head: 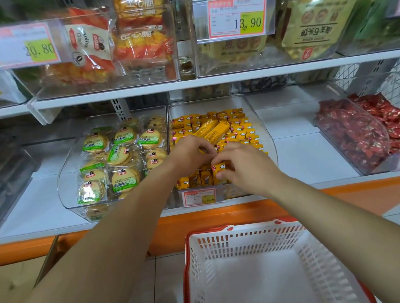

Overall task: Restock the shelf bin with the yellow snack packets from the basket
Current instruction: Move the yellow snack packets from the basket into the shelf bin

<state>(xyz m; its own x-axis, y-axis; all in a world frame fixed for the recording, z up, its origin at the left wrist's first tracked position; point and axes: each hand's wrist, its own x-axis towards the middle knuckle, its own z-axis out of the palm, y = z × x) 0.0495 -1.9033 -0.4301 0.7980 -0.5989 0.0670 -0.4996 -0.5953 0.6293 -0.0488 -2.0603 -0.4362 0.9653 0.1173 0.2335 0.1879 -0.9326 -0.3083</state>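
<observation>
A clear shelf bin (264, 133) on the lower shelf holds several yellow snack packets (239, 127). Both my hands are inside it. My left hand (189, 153) grips two long yellow packets (213, 129) that stick up and away from the fingers. My right hand (244, 164) curls round a small yellow packet (218, 167) near the bin's front row. The white basket (253, 237) with a red rim stands on the floor below, and no packets show inside it.
A clear bin of green-labelled biscuits (119, 156) sits left of the yellow bin. A bin of red packets (361, 132) is at the right. An upper shelf (190, 83) with price tags overhangs. The orange shelf base (198, 224) lies between bin and basket.
</observation>
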